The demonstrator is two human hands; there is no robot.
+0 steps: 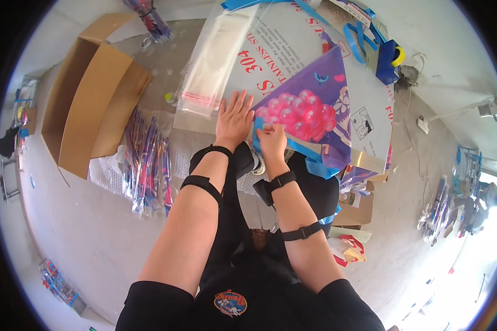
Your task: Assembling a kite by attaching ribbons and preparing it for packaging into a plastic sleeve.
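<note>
A purple triangular sheet (pixel 342 135), like a kite sail printed with pink balloons, lies on a pale board (pixel 284 47) with red lettering. A blue strip (pixel 321 169) runs along its near edge. My left hand (pixel 234 121) rests flat on the board beside the sheet's left corner, fingers stretched out. The fingers of my right hand (pixel 273 142) are curled closed on the blue strip near that corner. Exactly how much of the strip lies inside the grip is hidden.
A stack of clear plastic bags (pixel 218 58) lies left on the board. At the far right sits a blue tape dispenser (pixel 388 62) with yellow tape. An open cardboard box (pixel 94 105) and several wrapped bundles (pixel 146 165) are on the floor at left.
</note>
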